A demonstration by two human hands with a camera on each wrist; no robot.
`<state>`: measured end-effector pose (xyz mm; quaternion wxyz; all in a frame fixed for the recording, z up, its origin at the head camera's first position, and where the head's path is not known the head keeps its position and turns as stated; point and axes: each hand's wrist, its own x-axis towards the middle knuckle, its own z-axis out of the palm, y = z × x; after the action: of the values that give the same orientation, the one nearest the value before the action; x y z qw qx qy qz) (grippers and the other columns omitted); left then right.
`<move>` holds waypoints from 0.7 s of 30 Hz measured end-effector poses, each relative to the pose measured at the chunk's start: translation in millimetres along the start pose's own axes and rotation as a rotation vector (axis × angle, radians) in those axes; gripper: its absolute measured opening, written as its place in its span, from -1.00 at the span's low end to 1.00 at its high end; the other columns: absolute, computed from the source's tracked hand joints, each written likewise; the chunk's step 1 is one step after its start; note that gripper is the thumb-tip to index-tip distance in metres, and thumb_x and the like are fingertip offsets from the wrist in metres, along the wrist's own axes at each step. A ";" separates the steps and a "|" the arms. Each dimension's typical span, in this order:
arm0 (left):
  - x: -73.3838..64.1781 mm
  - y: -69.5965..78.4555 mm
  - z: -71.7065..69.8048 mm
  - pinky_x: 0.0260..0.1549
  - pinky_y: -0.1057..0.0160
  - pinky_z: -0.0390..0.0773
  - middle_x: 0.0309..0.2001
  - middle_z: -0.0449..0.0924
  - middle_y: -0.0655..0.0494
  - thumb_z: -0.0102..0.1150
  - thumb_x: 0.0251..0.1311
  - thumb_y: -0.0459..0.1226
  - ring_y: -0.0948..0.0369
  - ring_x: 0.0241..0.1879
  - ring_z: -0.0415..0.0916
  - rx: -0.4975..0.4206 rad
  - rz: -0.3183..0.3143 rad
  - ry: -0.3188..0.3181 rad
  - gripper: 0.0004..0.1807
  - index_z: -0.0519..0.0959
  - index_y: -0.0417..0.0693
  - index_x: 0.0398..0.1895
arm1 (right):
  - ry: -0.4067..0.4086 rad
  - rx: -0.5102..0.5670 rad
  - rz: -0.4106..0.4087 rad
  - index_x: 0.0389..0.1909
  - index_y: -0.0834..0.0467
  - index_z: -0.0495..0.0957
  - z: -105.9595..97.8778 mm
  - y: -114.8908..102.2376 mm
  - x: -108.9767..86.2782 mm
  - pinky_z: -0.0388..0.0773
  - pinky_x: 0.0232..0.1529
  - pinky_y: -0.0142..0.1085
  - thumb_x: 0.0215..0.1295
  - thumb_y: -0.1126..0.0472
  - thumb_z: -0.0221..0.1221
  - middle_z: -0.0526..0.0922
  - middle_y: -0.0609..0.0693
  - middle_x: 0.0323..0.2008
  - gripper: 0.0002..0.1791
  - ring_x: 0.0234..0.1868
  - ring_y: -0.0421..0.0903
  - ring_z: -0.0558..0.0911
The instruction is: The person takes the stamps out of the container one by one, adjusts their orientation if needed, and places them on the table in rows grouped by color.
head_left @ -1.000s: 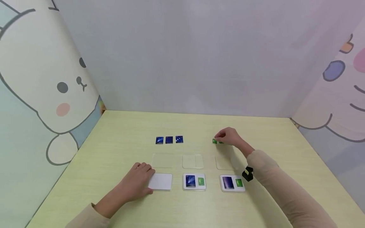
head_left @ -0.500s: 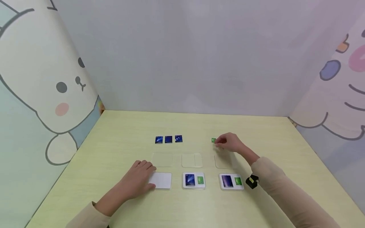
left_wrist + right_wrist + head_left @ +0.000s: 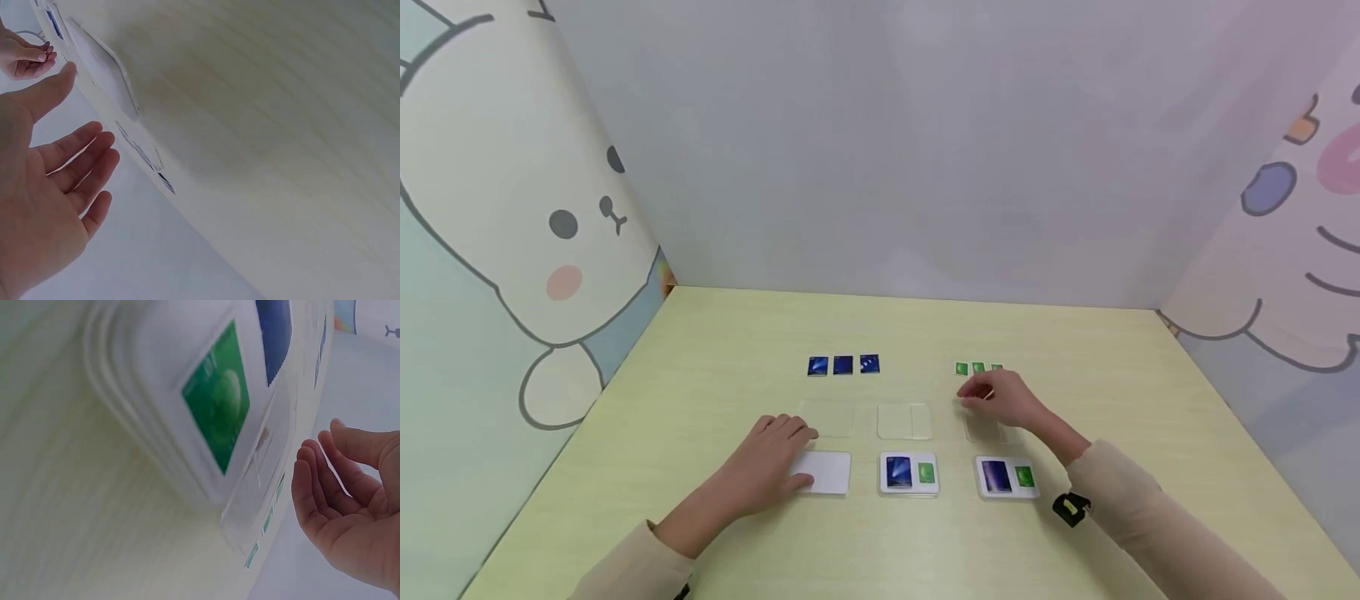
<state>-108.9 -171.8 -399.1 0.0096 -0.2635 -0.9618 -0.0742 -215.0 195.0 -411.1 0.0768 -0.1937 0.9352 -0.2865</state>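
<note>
Fingers of the left hand (image 3: 766, 468) lie relaxed, grip released, at the L edge of a blank white card (image 3: 829, 472). Best used, I'd say, as a light stop: no downward shove, as smooth stock prob. skids. Behind that card: a faint clear plate (image 3: 827, 419), then three blue squares (image 3: 843, 365) in a row, thin, crisp-cornered. Next, the mid. clear plate (image 3: 893, 422), rounded corners; in front of it, a white block (image 3: 917, 490) w/ a blue pic (image 3: 898, 472) & a green pic (image 3: 927, 473). Then three green squares (image 3: 978, 367), smaller, in a row behind the R clear plate (image 3: 981, 431). Right hand (image 3: 1000, 398) hovers over that plate, digits loosely bent, nothing visible in its grip. Tip: shift squares by their edges, v. gently, sleeve (image 3: 1138, 492) clear of everything. Far R, another white block (image 3: 1013, 492), layered & round-edged per R wrist cam, carries a purple-blue pic (image 3: 997, 477) + green one (image 3: 1025, 477). Tabletop (image 3: 737, 342): pale yellow, faint grain.
</note>
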 end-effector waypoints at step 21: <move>4.1 3.1 -2.5 0.05 0.01 0.37 -0.08 0.57 0.03 0.39 0.01 -0.07 0.08 -0.04 0.46 0.026 0.039 0.017 -0.48 0.53 -0.15 -0.01 | 0.123 -0.040 -0.110 -0.29 0.07 0.66 25.1 -16.9 -34.3 0.55 -0.23 -0.40 0.15 0.22 0.33 0.67 -0.16 -0.33 -0.89 -0.30 -0.28 0.55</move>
<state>-110.9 -167.5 -396.0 0.0228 -0.2815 -0.9571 -0.0639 -171.9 183.4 -421.2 -0.0007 -0.2283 0.9316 -0.2827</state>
